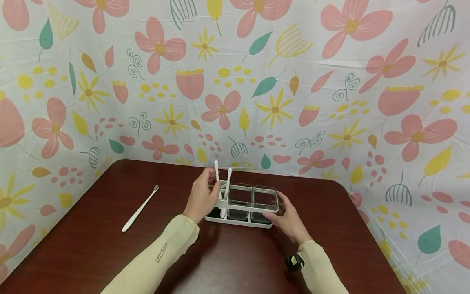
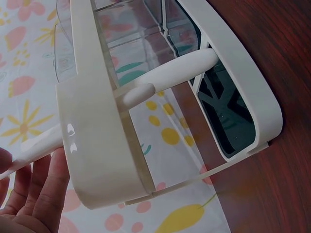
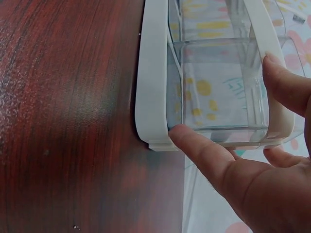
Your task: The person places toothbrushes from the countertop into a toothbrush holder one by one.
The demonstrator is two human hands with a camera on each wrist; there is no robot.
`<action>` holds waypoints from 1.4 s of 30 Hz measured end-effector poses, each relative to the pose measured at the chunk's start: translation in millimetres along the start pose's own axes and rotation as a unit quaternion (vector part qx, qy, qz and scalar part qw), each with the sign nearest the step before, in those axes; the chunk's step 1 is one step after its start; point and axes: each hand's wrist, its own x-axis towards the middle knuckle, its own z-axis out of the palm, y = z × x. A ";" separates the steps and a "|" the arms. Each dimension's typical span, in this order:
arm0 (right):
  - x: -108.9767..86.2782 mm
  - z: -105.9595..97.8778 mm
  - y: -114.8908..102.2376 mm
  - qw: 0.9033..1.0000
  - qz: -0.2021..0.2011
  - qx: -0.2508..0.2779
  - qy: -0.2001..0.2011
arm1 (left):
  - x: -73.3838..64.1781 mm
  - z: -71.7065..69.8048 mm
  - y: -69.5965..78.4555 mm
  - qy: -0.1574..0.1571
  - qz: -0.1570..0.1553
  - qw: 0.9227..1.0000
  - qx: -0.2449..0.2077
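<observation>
A white toothbrush holder [image 1: 238,223] with an upper frame and a lower base stands near the table's back edge. Two clear cups [image 1: 265,197] sit in its middle and right sections. My left hand [image 1: 201,194] pinches a white toothbrush [image 1: 216,169] upright at the left section; in the left wrist view its rounded handle end [image 2: 138,96] pokes just through the upper frame. Beside it leans a second toothbrush [image 1: 229,177], its handle [image 2: 187,68] reaching down to the dark base. My right hand [image 1: 291,220] grips the holder's right end, thumb on the upper frame [image 3: 279,114].
On the left of the dark red-brown table [image 1: 92,208] lies another white toothbrush [image 1: 139,210], grey bristles pointing away. Flower-printed cloth [image 1: 220,110] hangs behind and at both sides. A black device [image 1: 294,262] is strapped at the right wrist.
</observation>
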 end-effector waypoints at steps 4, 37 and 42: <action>-0.1 -0.2 0.1 1.000 -0.001 -0.001 0.001 | -0.1 1.8 -1.4 -0.001 -0.003 1.000 0.009; -1.1 0.1 -0.9 1.000 -0.013 0.027 -0.009 | -6.1 5.6 -6.6 -0.030 -0.041 0.990 0.131; -1.6 0.5 -1.4 0.999 -0.015 0.030 -0.009 | -6.4 7.1 -8.1 -0.037 -0.040 0.989 0.141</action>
